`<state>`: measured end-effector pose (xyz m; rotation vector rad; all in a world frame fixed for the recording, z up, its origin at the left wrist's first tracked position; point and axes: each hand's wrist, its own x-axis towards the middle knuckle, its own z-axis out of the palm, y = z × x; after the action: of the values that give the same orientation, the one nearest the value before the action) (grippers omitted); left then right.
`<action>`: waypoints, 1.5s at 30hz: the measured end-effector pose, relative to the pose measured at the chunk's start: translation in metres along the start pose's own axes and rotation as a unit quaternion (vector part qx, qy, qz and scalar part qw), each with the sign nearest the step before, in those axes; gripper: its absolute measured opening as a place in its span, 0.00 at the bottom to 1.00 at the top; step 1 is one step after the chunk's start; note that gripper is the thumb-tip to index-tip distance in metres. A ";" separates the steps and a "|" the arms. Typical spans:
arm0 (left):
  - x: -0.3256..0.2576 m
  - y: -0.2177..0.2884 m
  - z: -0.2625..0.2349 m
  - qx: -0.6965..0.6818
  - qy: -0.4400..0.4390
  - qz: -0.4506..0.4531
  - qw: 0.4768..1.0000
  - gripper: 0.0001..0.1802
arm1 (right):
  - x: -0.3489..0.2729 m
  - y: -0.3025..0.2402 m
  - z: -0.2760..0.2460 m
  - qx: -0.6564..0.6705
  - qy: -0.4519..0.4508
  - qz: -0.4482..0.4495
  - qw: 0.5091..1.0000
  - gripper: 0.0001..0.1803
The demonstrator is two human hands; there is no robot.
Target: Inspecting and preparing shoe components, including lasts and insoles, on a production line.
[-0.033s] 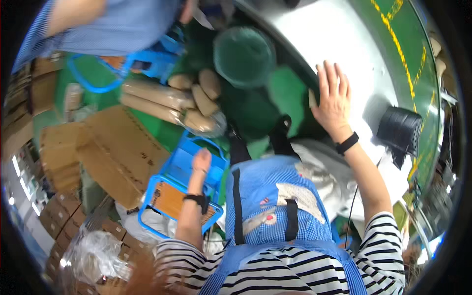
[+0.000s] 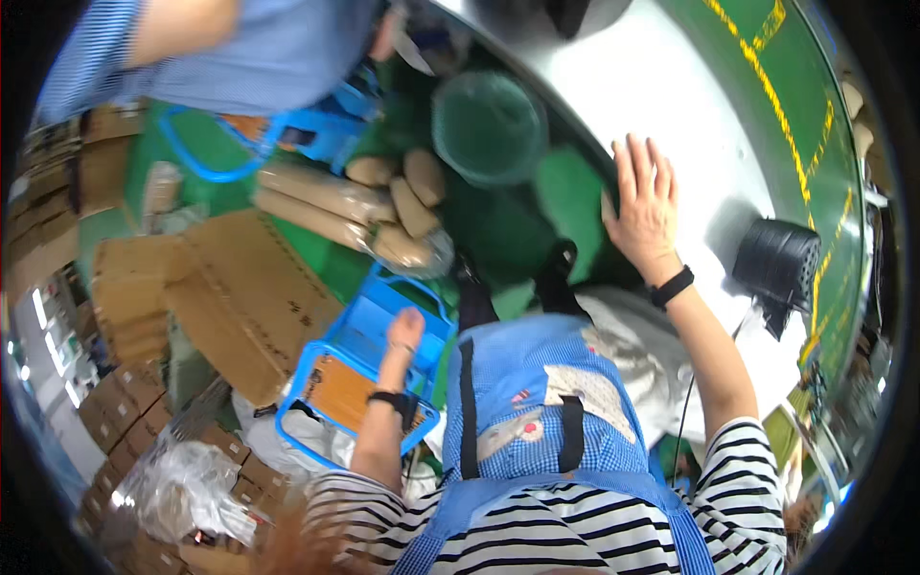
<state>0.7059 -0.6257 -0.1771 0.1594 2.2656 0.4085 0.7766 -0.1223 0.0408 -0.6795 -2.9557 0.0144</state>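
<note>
My right hand lies flat near the edge of a shiny white table, fingers stretched out and holding nothing. A black band is on that wrist. My left hand is over a blue chair with a wooden panel. Whether it touches the chair I cannot tell; its fingers are foreshortened and blurred. To the right of my right hand stands a black ridged object with small holes in its side. I wear a blue checked apron.
Brown padded rolls in clear plastic and a round green tub are on the green floor. A flattened cardboard box lies left of the chair. Another person in blue is at the far left, by a second blue chair.
The whole view has shifted slightly, so the floor things and chair appear lower and further right. My right hand stays flat on the table; my left hand stays over the chair.
</note>
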 end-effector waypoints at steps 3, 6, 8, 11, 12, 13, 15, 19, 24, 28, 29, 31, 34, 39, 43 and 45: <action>-0.064 0.049 -0.002 0.045 -0.069 -0.028 0.996 0.24 | -0.011 0.017 -0.001 0.041 -0.007 0.018 0.999 0.39; -0.111 0.063 -0.026 -0.086 -0.085 -0.091 0.988 0.22 | -0.010 0.028 -0.008 0.105 0.010 -0.013 0.994 0.38; -0.137 0.047 -0.030 -0.141 -0.053 -0.103 0.983 0.21 | -0.031 0.040 -0.013 0.120 0.022 -0.046 0.991 0.37; -0.163 -0.005 -0.014 -0.189 -0.007 -0.145 0.971 0.22 | -0.054 0.064 -0.025 0.158 0.055 -0.074 0.983 0.33; -0.165 0.012 -0.016 -0.189 -0.007 -0.139 0.972 0.22 | -0.064 0.073 -0.030 0.160 0.036 -0.051 0.985 0.34; -0.168 0.044 -0.020 -0.136 -0.047 -0.162 0.976 0.21 | -0.074 0.083 -0.031 0.155 0.040 -0.047 0.986 0.34; -0.177 0.059 -0.020 -0.081 -0.066 -0.182 0.978 0.20 | -0.086 0.091 -0.037 0.151 0.048 -0.033 0.987 0.34; -0.157 0.028 -0.013 0.056 -0.090 -0.077 0.991 0.25 | -0.090 0.089 -0.030 0.148 0.043 -0.031 0.987 0.36; -0.147 0.062 -0.035 0.314 -0.099 -0.034 0.944 0.27 | -0.090 0.088 -0.037 0.133 0.016 -0.013 0.991 0.36; -0.121 0.022 -0.038 0.502 -0.083 0.038 0.860 0.28 | -0.083 0.081 -0.041 0.121 0.015 -0.015 0.992 0.35; -0.118 0.012 -0.038 0.496 -0.088 0.044 0.863 0.28 | -0.081 0.080 -0.041 0.123 0.009 -0.013 0.992 0.35; -0.116 0.011 -0.040 0.538 -0.184 0.023 0.822 0.22 | -0.083 0.080 -0.037 0.106 -0.007 -0.013 0.994 0.35; -0.113 0.012 -0.036 0.595 -0.193 0.054 0.778 0.22 | -0.086 0.079 -0.037 0.096 -0.008 -0.014 0.995 0.35; -0.112 -0.016 0.012 0.621 -0.143 0.039 0.770 0.19 | -0.090 0.081 -0.026 0.085 -0.029 -0.027 0.996 0.35; -0.122 0.004 0.006 0.655 -0.149 0.055 0.739 0.42 | -0.096 0.090 -0.018 0.068 -0.011 -0.028 0.997 0.33; -0.122 0.027 0.005 0.625 -0.169 0.060 0.760 0.31 | -0.094 0.092 -0.023 0.063 0.007 -0.035 0.997 0.32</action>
<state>0.7897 -0.6290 -0.0847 0.9624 1.7895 -1.0677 0.9028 -0.0806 0.0505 -0.5575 -2.9330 0.1877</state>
